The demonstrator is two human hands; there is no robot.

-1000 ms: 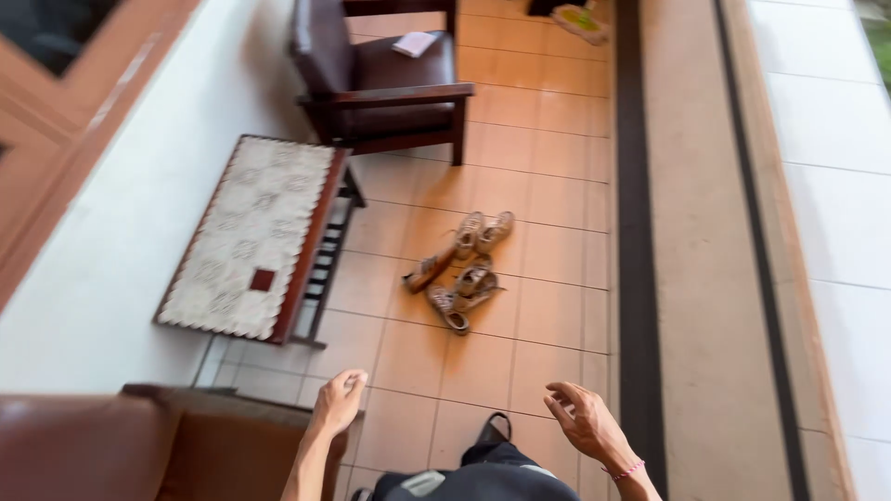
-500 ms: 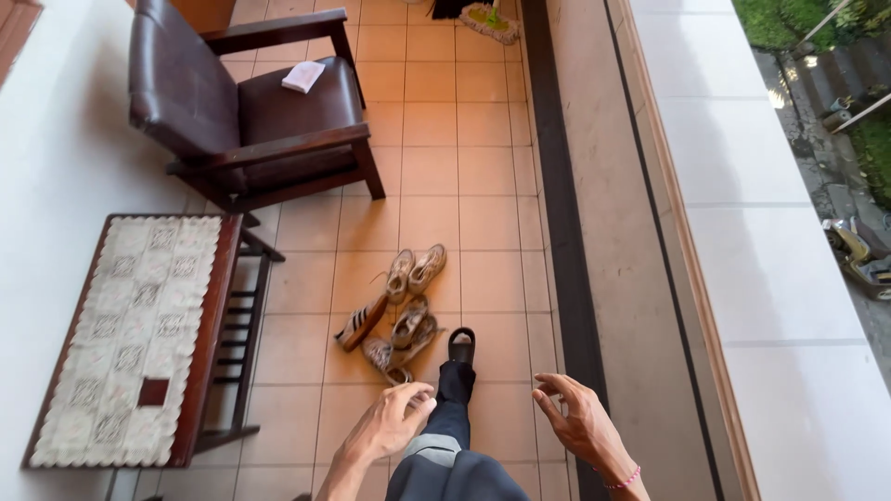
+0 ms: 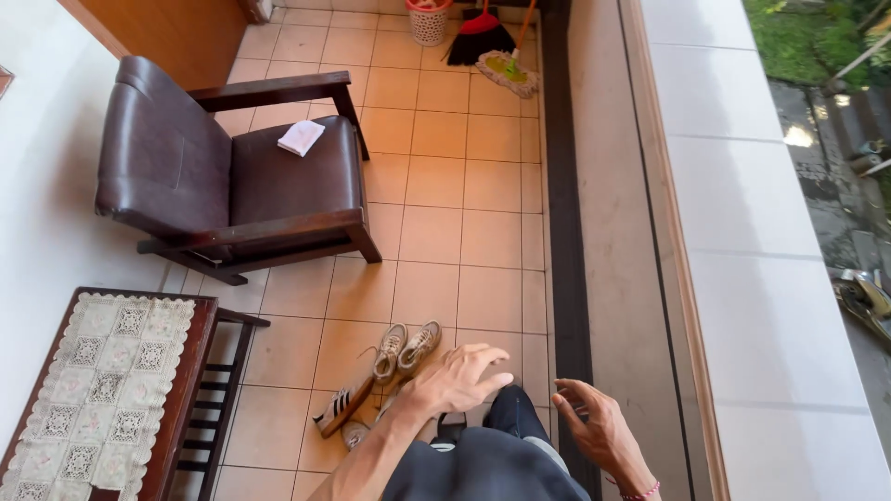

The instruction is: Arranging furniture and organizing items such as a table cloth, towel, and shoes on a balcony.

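Orange floor tiles [image 3: 436,176] run the length of this narrow porch, with a white parapet on one side and a pale wall on the other. From where I watch, my left hand [image 3: 459,378] hangs palm down with its fingers spread and loose, gripping nothing. My right hand [image 3: 594,429] is out to the side, palm turned inward, fingers curled a little but apart, also empty. Both look held out for balance, since my dark-trousered knee [image 3: 506,436] is raised between them in mid-stride.

Just beyond and beneath the left hand lies a jumble of shoes [image 3: 385,376]: a pair of pale sneakers set side by side, toes pointing away, and a sneaker with dark stripes tipped on its side nearer the wrist. They look worn and soft, laces slack, as if kicked off by the walkway.

Further off to the left of that hand stands a low wooden table under a lace cloth [image 3: 93,390]. Well beyond it is a dark leather armchair [image 3: 223,172] with a folded white cloth [image 3: 302,137] on the seat. A broom and mop [image 3: 492,46] lean at the far end.
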